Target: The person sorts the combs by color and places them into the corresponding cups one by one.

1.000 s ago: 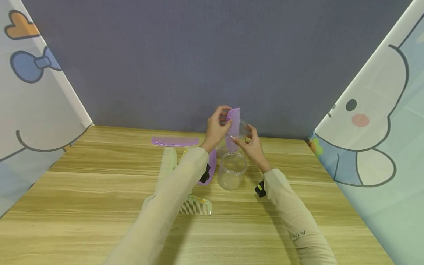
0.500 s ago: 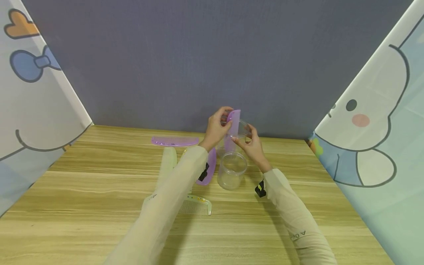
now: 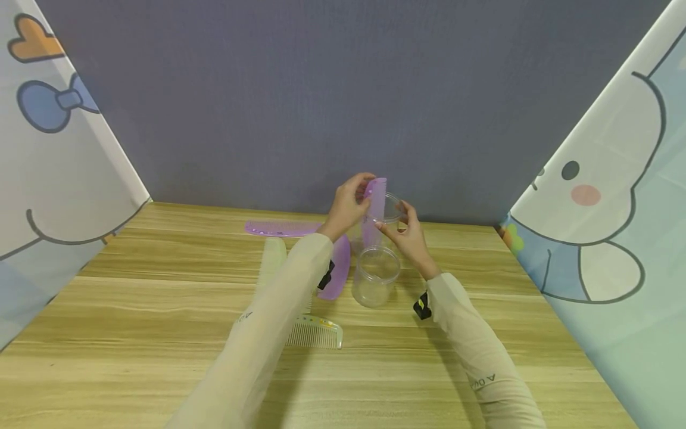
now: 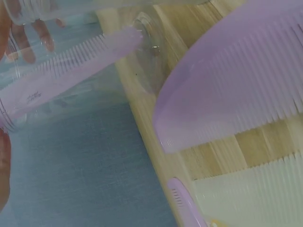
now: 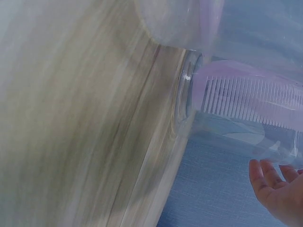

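Observation:
My left hand (image 3: 347, 205) holds the upper part of a purple comb (image 3: 377, 199), which stands nearly upright inside the rear clear plastic jar (image 3: 396, 229). In the left wrist view the toothed purple comb (image 4: 71, 71) shows through the jar wall, its lower end near the jar's bottom. My right hand (image 3: 408, 235) grips that jar near its rim, thumb in front and fingers on the far side. A second clear jar (image 3: 375, 286) stands open-topped just in front of it, nothing visible inside.
Left of the jars lie a purple comb (image 3: 339, 271), another purple comb (image 3: 281, 228) at the back, a pale green comb (image 3: 272, 259) and a green comb (image 3: 316, 333) nearer the front. My left sleeve covers part of them. A grey panel (image 3: 321, 107) rises behind the table.
The held comb has shifted slightly left and a little lower in the rear jar. My left hand and forearm have moved slightly left. My right hand stays on the jar.

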